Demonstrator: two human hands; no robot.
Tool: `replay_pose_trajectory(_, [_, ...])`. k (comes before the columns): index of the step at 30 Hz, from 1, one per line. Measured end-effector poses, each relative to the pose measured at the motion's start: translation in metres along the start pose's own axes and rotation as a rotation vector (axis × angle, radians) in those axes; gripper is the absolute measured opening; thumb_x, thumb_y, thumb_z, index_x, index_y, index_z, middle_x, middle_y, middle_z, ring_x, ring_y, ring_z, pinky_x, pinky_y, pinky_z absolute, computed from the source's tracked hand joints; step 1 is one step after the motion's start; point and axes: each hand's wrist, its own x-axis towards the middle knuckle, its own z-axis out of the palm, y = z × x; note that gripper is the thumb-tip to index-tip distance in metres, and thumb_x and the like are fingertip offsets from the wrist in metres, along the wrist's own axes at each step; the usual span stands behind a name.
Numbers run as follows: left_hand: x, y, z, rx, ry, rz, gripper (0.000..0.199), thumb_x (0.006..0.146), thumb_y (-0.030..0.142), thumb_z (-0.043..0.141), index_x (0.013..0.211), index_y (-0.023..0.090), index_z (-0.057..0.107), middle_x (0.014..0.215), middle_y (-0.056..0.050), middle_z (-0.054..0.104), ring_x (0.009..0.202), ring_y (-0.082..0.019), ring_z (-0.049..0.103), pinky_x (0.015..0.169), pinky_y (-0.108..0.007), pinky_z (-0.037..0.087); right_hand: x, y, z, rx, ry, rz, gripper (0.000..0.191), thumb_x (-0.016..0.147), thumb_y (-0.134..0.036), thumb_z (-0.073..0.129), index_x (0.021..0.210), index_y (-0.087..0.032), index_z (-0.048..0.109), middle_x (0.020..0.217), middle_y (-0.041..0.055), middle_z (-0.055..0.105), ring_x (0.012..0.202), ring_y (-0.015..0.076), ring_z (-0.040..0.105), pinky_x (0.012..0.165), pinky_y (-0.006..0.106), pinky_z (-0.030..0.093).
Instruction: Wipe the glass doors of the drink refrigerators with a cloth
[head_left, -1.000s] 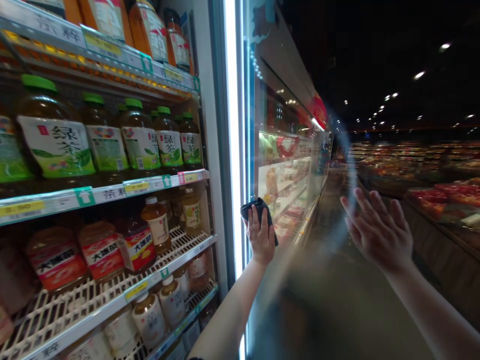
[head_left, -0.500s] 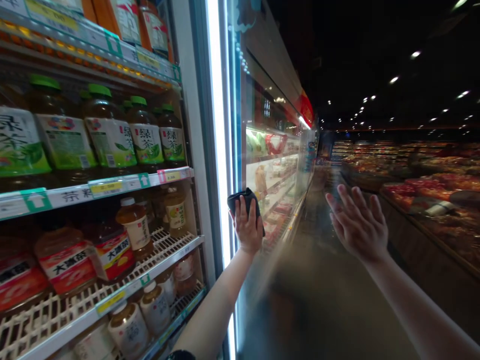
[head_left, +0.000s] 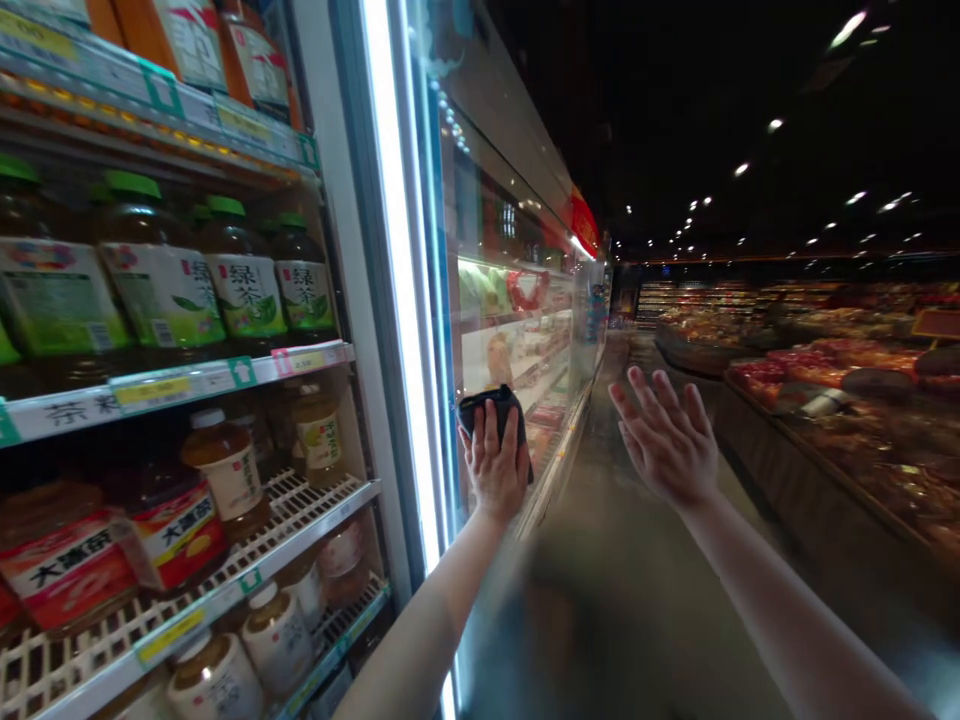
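My left hand (head_left: 496,468) presses a folded dark cloth (head_left: 491,402) against a clear glass pane (head_left: 469,330), just right of a bright vertical light strip (head_left: 399,260). Its fingers lie over the cloth, which sticks out above and to the right of them. Farther right, my right hand (head_left: 670,440) is raised with its fingers stretched and apart, and nothing is in it. Whether its palm touches the glass, I cannot tell. Left of the light strip, a drinks cooler shows green tea bottles (head_left: 244,280) with green caps on a labelled shelf (head_left: 202,385).
Red-labelled bottles (head_left: 176,525) and smaller pale-labelled bottles (head_left: 276,632) fill lower cooler racks. A lit refrigerated case (head_left: 517,330) runs away beyond the glass. An aisle floor (head_left: 622,590) stretches ahead, with a produce stand (head_left: 832,460) on the right.
The view has turned slightly right, so the cooler and shelves shift left in the picture. My left hand has slid a little right relative to the light strip, with the cloth still under it.
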Motion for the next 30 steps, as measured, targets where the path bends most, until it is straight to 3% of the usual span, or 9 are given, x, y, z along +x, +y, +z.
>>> replay_pose_trajectory(4, [-0.011, 0.036, 0.008, -0.043, 0.015, 0.105, 0.06, 0.097, 0.026, 0.053, 0.156, 0.025, 0.039, 0.163, -0.01, 0.035, 0.152, -0.03, 0.03, 0.127, -0.053, 0.014, 0.005, -0.001, -0.003, 0.029, -0.011, 0.007, 0.069, 0.1, -0.025, 0.053, 0.161, -0.034, 0.021, 0.162, 0.0043, 0.035, 0.15, 0.0272, 0.033, 0.125, 0.053, 0.022])
replay_pose_trajectory(7, [-0.062, 0.032, 0.004, -0.105, -0.044, 0.361, 0.054, 0.098, 0.028, 0.054, 0.151, 0.033, 0.045, 0.151, -0.003, 0.054, 0.143, -0.022, 0.046, 0.128, -0.044, 0.016, 0.008, 0.006, -0.011, 0.112, -0.042, -0.005, 0.068, 0.101, -0.024, 0.05, 0.161, -0.032, 0.02, 0.162, 0.0051, 0.035, 0.151, 0.026, 0.031, 0.125, 0.052, 0.023])
replay_pose_trajectory(9, [-0.078, 0.024, 0.002, -0.126, -0.067, 0.392, 0.053, 0.098, 0.027, 0.055, 0.149, 0.037, 0.047, 0.145, 0.0, 0.06, 0.138, -0.019, 0.052, 0.128, -0.04, 0.018, 0.006, 0.016, -0.02, 0.198, -0.094, -0.054, 0.067, 0.102, -0.024, 0.046, 0.162, -0.03, 0.016, 0.162, 0.0058, 0.036, 0.151, 0.0244, 0.03, 0.125, 0.051, 0.025])
replay_pose_trajectory(12, [-0.051, 0.035, 0.005, -0.087, -0.059, 0.257, 0.057, 0.097, 0.027, 0.056, 0.152, 0.034, 0.043, 0.154, -0.004, 0.05, 0.143, -0.024, 0.046, 0.127, -0.045, 0.019, -0.004, 0.035, -0.036, 0.273, -0.139, -0.076, 0.068, 0.103, -0.023, 0.042, 0.163, -0.027, 0.011, 0.161, 0.0071, 0.037, 0.153, 0.0235, 0.026, 0.124, 0.051, 0.028])
replay_pose_trajectory(16, [0.005, 0.097, 0.019, -0.059, 0.009, 0.07, 0.061, 0.097, 0.025, 0.055, 0.156, 0.027, 0.038, 0.164, -0.01, 0.033, 0.151, -0.03, 0.034, 0.126, -0.053, 0.019, -0.023, 0.058, -0.053, 0.249, -0.114, 0.001, 0.069, 0.102, -0.02, 0.042, 0.163, -0.026, 0.01, 0.161, 0.0091, 0.038, 0.153, 0.0246, 0.024, 0.123, 0.054, 0.029])
replay_pose_trajectory(20, [-0.024, 0.136, 0.027, -0.153, -0.017, 0.316, 0.057, 0.099, 0.028, 0.054, 0.154, 0.03, 0.041, 0.151, -0.006, 0.053, 0.141, -0.023, 0.049, 0.128, -0.045, 0.013, -0.038, 0.077, -0.068, 0.234, -0.147, 0.01, 0.07, 0.102, -0.02, 0.043, 0.163, -0.027, 0.01, 0.16, 0.0087, 0.039, 0.152, 0.0253, 0.028, 0.123, 0.053, 0.029])
replay_pose_trajectory(24, [-0.07, 0.121, 0.02, -0.225, -0.1, 0.471, 0.057, 0.099, 0.026, 0.054, 0.153, 0.037, 0.041, 0.136, 0.001, 0.067, 0.125, -0.015, 0.062, 0.128, -0.038, 0.015, -0.054, 0.105, -0.09, 0.212, -0.152, -0.015, 0.071, 0.101, -0.021, 0.045, 0.163, -0.028, 0.011, 0.159, 0.0076, 0.04, 0.15, 0.0248, 0.031, 0.124, 0.052, 0.028])
replay_pose_trajectory(27, [-0.047, 0.125, 0.019, -0.166, -0.109, 0.371, 0.06, 0.098, 0.025, 0.055, 0.154, 0.037, 0.038, 0.148, -0.003, 0.057, 0.135, -0.021, 0.055, 0.127, -0.042, 0.019, -0.068, 0.128, -0.105, 0.181, -0.138, 0.032, 0.07, 0.101, -0.02, 0.046, 0.163, -0.028, 0.013, 0.159, 0.0069, 0.04, 0.151, 0.0254, 0.03, 0.124, 0.053, 0.027])
replay_pose_trajectory(30, [-0.001, 0.166, 0.028, -0.086, -0.049, 0.101, 0.064, 0.098, 0.025, 0.055, 0.158, 0.028, 0.033, 0.163, -0.011, 0.033, 0.149, -0.032, 0.036, 0.126, -0.054, 0.018, -0.081, 0.142, -0.112, 0.168, -0.127, 0.097, 0.07, 0.101, -0.018, 0.045, 0.163, -0.029, 0.014, 0.16, 0.0066, 0.039, 0.152, 0.0263, 0.028, 0.124, 0.054, 0.028])
